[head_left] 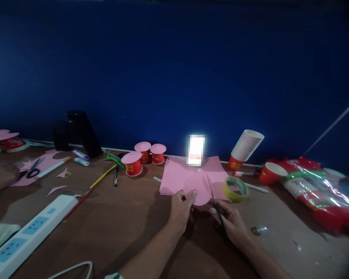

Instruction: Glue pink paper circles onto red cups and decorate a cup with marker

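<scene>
My left hand (pixel 182 209) pinches the lower left edge of a pink paper disc (pixel 196 190), thumb on top. In my right hand (pixel 231 221) is a pair of scissors (pixel 213 193) with dark handles, its blades pointing up along the disc's right edge. Whether the blades are parted is hard to make out. Behind the disc lies a stack of pink paper sheets (pixel 174 174), partly covered by it. A roll of yellowish tape (pixel 235 189) rests close to the right of the scissors, at the stack's corner.
Red paper cups with pink discs (pixel 132 164) stand left of the stack. Rightward are stacked cups (pixel 246 147) and a plastic-wrapped cup pack (pixel 317 190). A lit, blurred screen (pixel 196 150) stands behind. A power strip (pixel 31 232) lies front left; another person's hand (pixel 6 176) is far left.
</scene>
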{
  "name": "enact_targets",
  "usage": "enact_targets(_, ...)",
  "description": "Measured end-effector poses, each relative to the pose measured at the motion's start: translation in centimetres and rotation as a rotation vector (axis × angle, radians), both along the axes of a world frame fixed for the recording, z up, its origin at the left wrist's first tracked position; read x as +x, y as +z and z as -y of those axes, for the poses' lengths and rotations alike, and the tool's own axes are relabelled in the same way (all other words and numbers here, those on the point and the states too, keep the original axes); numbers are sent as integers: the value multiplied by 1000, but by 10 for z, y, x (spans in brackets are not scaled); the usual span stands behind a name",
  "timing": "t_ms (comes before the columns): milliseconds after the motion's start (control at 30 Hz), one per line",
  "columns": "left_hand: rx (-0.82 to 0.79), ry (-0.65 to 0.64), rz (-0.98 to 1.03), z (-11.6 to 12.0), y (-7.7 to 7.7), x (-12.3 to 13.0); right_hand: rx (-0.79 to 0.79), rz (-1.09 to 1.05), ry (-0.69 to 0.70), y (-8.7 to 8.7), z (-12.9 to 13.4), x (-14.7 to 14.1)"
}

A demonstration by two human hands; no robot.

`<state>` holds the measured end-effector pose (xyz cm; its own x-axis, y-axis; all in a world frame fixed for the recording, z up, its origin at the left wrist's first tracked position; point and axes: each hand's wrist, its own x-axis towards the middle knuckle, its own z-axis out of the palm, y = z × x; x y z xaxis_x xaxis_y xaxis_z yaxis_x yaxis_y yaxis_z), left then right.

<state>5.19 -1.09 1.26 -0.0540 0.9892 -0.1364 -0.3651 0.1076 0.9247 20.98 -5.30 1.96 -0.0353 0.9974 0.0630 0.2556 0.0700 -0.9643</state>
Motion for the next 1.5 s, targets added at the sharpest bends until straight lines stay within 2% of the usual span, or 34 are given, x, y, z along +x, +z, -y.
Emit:
enact_targets(500, -6, 19, -16, -2, 2, -3, 15, 86, 14, 4, 1, 2)
enact_targets(933, -10, 35, -5, -4, 0, -3, -73, 5, 23, 0, 1, -1)
enact_targets(1500, -20, 12, -37, -2, 5, -5, -67, -26, 11, -4, 0, 2)
